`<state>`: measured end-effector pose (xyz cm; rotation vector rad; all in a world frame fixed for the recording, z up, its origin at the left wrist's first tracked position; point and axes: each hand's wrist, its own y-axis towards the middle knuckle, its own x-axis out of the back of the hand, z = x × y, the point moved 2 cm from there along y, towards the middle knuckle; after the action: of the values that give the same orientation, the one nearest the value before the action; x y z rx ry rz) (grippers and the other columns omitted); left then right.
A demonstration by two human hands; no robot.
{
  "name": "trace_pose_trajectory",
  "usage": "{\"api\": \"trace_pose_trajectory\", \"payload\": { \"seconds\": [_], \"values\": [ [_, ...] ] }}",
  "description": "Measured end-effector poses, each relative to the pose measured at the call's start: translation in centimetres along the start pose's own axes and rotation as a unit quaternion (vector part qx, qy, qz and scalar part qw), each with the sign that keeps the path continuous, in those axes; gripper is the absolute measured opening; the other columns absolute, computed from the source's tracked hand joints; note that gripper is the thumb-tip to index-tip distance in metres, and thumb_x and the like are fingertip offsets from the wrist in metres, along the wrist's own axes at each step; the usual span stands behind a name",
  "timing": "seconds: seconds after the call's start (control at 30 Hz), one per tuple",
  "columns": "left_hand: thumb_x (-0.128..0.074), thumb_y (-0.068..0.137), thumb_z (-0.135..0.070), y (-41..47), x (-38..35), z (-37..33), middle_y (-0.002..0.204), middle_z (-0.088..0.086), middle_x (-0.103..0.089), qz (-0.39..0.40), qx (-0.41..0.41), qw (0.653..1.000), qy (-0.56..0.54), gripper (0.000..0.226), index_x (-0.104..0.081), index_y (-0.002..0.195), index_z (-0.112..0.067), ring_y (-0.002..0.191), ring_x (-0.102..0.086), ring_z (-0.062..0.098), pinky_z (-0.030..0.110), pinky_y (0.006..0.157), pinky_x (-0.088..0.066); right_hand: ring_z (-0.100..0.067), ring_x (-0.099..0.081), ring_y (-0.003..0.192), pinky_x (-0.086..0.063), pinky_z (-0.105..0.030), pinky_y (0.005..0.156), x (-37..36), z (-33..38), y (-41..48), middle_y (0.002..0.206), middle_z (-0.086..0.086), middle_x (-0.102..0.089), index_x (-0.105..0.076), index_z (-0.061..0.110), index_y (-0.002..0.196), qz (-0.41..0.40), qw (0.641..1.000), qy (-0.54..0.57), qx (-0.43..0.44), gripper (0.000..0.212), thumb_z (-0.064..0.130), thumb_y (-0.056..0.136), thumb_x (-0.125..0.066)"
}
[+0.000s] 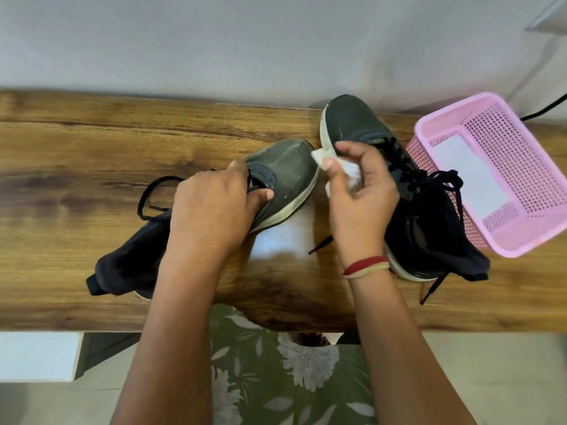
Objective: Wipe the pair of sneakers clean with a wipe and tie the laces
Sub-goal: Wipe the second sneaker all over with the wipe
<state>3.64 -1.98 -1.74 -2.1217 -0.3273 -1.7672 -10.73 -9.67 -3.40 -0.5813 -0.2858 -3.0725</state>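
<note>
**Holding one crumpled white wipe (352, 175) over the brown wood-grain desk (92, 142)**

Two dark grey mesh sneakers with pale soles sit on the desk. The left sneaker (282, 170) lies near the middle at an angle, with its toe toward the far edge and its heel toward the near edge. The left hand (211, 207) grips it from above across the middle. The fingers wrap over the upper and are mostly out of sight, and the thumb presses against the side by the lace opening. Its one black lace (147, 194) loops loose toward the desk's left end.

The right sneaker (356, 124) stands just beside it with its toe at the far edge. Its black laces (429, 179) are untied. Two ends trail on the desk, one between the sneakers and one toward the near edge.

The right hand (359, 197) hovers between the two toes and pinches the wipe between the thumb and curled fingertips. One corner of the wipe pokes out close to the right sneaker's sole, but I cannot tell whether it touches. Two thread bands (365, 266), one red and one yellow, circle that wrist.

One pink perforated plastic basket (527, 231) sits at the desk's right end, just beside the right sneaker, and contact between them is unclear. One white sheet (472, 176) lies flat on the basket's bottom. One black cable (546, 110) runs past the far right corner. Green floral cloth (276, 378) shows below the near edge.
</note>
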Motion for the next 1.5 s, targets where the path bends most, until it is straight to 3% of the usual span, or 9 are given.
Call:
{"api": "trace_pose_trajectory", "payload": {
  "seconds": [0.3, 0.4, 0.53, 0.77, 0.9, 1.0, 1.1, 1.17, 1.5],
  "values": [
    [-0.041, 0.092, -0.055, -0.1, -0.3, -0.4, 0.091, 0.014, -0.065, -0.014, -0.011, 1.000, 0.024, 0.046, -0.046, 0.101, -0.011, 0.089, -0.061, 0.036, 0.035, 0.060, -0.031, -0.018, -0.060, 0.075, -0.051, -0.039, 0.072, -1.5, 1.4, -2.5, 0.081, 0.002, -0.062, -0.057, 0.024, 0.112, 0.185, 0.975, -0.126, 0.006, 0.032, 0.013, 0.083, -0.065],
    [-0.039, 0.092, -0.056, 0.0, -0.3, -0.2, 0.089, 0.014, -0.065, -0.023, -0.004, 1.000, 0.019, 0.049, -0.048, 0.102, -0.009, 0.087, -0.061, 0.036, 0.036, 0.060, -0.031, -0.013, -0.062, 0.075, -0.053, -0.038, 0.072, -1.0, 0.6, -1.9, 0.081, 0.005, -0.064, -0.057, 0.024, 0.104, 0.142, 0.983, -0.105, -0.045, 0.027, 0.014, 0.082, -0.068],
    [-0.041, 0.093, -0.053, -0.1, -0.2, -0.5, 0.091, 0.015, -0.066, -0.034, 0.003, 0.999, 0.017, 0.046, -0.048, 0.102, -0.009, 0.089, -0.061, 0.036, 0.035, 0.060, -0.032, -0.007, -0.054, 0.060, -0.047, -0.028, 0.057, -2.4, 1.3, -4.3, 0.067, 0.011, -0.053, -0.048, 0.024, 0.091, 0.260, 0.960, -0.099, -0.041, 0.029, 0.010, 0.078, -0.070],
    [-0.063, 0.077, -0.060, -0.4, 0.7, -0.1, 0.070, -0.005, -0.051, 0.010, 0.031, 0.996, -0.086, 0.044, -0.049, 0.077, -0.019, 0.075, -0.054, 0.022, 0.031, 0.056, -0.029, -0.004, -0.058, 0.081, -0.041, -0.008, 0.076, -0.1, 0.6, -0.7, 0.089, 0.009, -0.065, -0.066, 0.018, 0.102, 0.034, 0.995, -0.092, -0.014, 0.020, 0.010, 0.084, -0.062],
    [-0.072, 0.064, -0.059, -1.3, 1.9, 0.5, 0.068, -0.008, -0.060, 0.132, 0.070, 0.964, -0.219, 0.040, -0.063, 0.065, -0.021, 0.066, -0.052, 0.002, 0.018, 0.053, -0.036, -0.008, -0.058, 0.086, -0.036, -0.003, 0.077, -0.5, -0.2, -0.2, 0.098, -0.001, -0.066, -0.073, 0.014, 0.098, 0.058, 0.989, -0.132, -0.012, 0.018, 0.008, 0.085, -0.062],
    [-0.066, 0.069, -0.062, -1.8, 2.6, 0.9, 0.061, -0.008, -0.061, 0.052, 0.124, 0.947, -0.293, 0.044, -0.063, 0.063, -0.018, 0.065, -0.058, 0.003, 0.016, 0.051, -0.038, -0.009, -0.055, 0.080, -0.038, -0.011, 0.071, -0.4, -0.7, 0.0, 0.097, -0.001, -0.063, -0.073, 0.015, 0.093, 0.098, 0.980, -0.173, -0.023, 0.015, 0.009, 0.085, -0.062],
    [-0.059, 0.076, -0.065, -1.0, 2.1, 0.8, 0.091, -0.006, -0.063, -0.034, 0.141, 0.972, -0.187, 0.037, -0.059, 0.086, -0.029, 0.100, -0.059, 0.021, 0.035, 0.081, -0.043, 0.002, -0.050, 0.076, -0.033, 0.000, 0.070, 0.0, -0.5, -0.2, 0.093, 0.004, -0.061, -0.071, 0.017, 0.089, 0.089, 0.985, -0.149, -0.007, 0.014, 0.007, 0.083, -0.063],
    [-0.058, 0.073, -0.070, -0.6, 0.8, 0.3, 0.117, -0.001, -0.059, 0.065, 0.140, 0.978, -0.139, 0.054, -0.055, 0.111, -0.031, 0.117, -0.051, 0.025, 0.045, 0.095, -0.039, 0.006, -0.050, 0.075, -0.032, 0.002, 0.073, 0.6, -0.2, -0.3, 0.090, 0.006, -0.060, -0.071, 0.018, 0.086, 0.071, 0.989, -0.128, -0.004, 0.015, 0.006, 0.082, -0.063],
    [-0.065, 0.069, -0.068, -0.7, -1.7, 0.3, 0.123, -0.001, -0.056, 0.137, 0.198, 0.955, -0.173, 0.066, -0.049, 0.119, -0.027, 0.114, -0.053, 0.025, 0.048, 0.095, -0.042, -0.001, -0.051, 0.084, -0.037, -0.006, 0.075, 0.9, 2.2, -3.2, 0.101, 0.004, -0.058, -0.071, 0.016, 0.089, 0.200, 0.958, -0.202, 0.023, 0.008, 0.020, 0.086, -0.065]
  ]
}}
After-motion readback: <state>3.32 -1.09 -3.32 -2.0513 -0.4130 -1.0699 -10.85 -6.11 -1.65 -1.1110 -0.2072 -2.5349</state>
